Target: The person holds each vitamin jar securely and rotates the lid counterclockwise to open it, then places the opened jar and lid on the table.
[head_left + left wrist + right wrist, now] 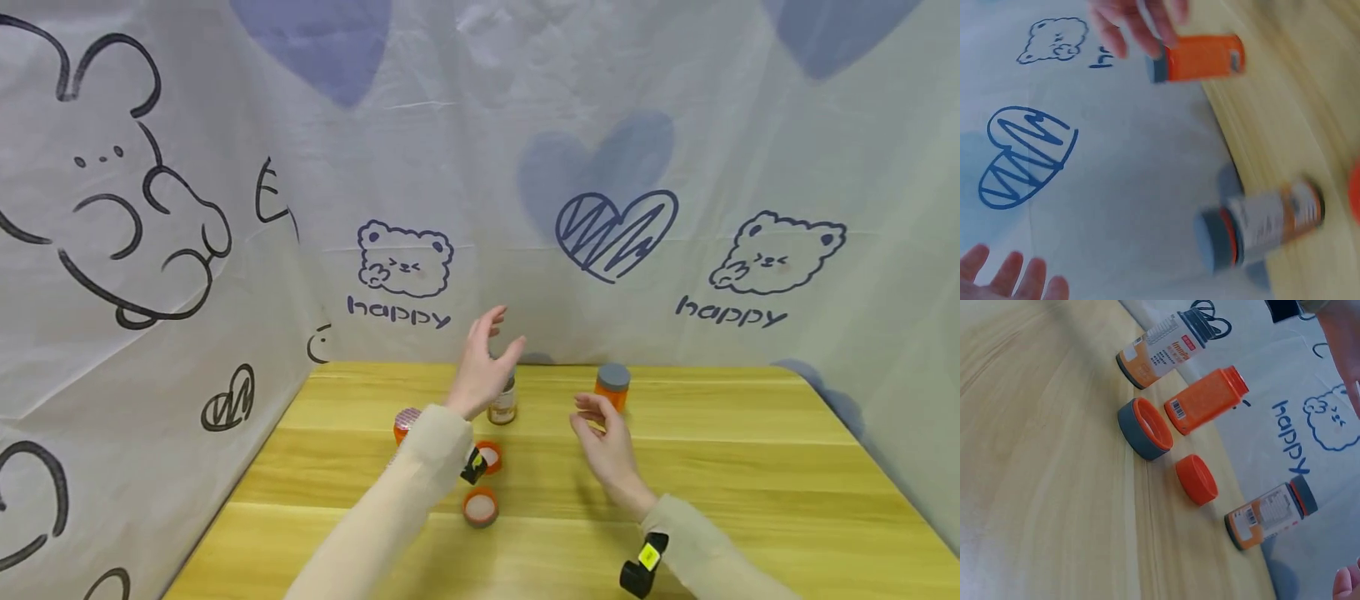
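Note:
My left hand (480, 371), fingers apart and loosely bent, is raised above the back of the table, holding nothing. Behind its wrist stands a labelled bottle (503, 407) with a grey lid. My right hand (609, 450) has bent fingers and nothing in its grasp. Just beyond its fingertips is an orange bottle (612, 385) with a grey lid. In the right wrist view, an uncapped orange bottle (1205, 402) stands beside another labelled bottle (1161, 350), which my left sleeve hides in the head view. Two loose caps, an orange one (1196, 480) and a grey-and-orange one (1142, 429), lie nearby.
The wooden table (720, 467) meets a pale cloth backdrop (495, 167) printed with hearts and bears at its back edge. A similar cloth (112, 358) hangs along the left side. Each wrist wears a black band, one of them the right band (643, 567).

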Tool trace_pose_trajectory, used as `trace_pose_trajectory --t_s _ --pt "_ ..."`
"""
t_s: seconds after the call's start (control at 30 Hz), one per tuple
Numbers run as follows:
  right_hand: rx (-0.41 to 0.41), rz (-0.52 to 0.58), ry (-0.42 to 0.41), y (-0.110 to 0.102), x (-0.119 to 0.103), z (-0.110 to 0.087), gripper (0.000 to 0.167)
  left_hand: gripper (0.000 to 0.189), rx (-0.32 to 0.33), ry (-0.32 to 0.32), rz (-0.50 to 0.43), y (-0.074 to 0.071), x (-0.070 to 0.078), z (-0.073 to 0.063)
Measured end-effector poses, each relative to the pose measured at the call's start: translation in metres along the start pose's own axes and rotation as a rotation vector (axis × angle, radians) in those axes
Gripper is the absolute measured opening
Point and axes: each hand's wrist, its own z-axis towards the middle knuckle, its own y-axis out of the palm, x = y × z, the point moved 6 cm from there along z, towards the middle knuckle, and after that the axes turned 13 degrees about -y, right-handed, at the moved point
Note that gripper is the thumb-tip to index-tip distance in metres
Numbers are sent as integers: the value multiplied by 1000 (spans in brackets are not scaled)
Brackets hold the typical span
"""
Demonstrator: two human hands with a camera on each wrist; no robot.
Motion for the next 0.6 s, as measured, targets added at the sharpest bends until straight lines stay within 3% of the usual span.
trace_pose_trajectory --t_s 0.2,0.4,0.6 --pt "62 1 61 -10 12 -2 34 69 92 -80 -91 23 -18 11" --pt "91 71 185 -14 25 -7 36 81 127 -214 -153 39 -50 16" --pt "75 82 233 -17 29 -11 36 89 159 -321 -141 48 -86 27"
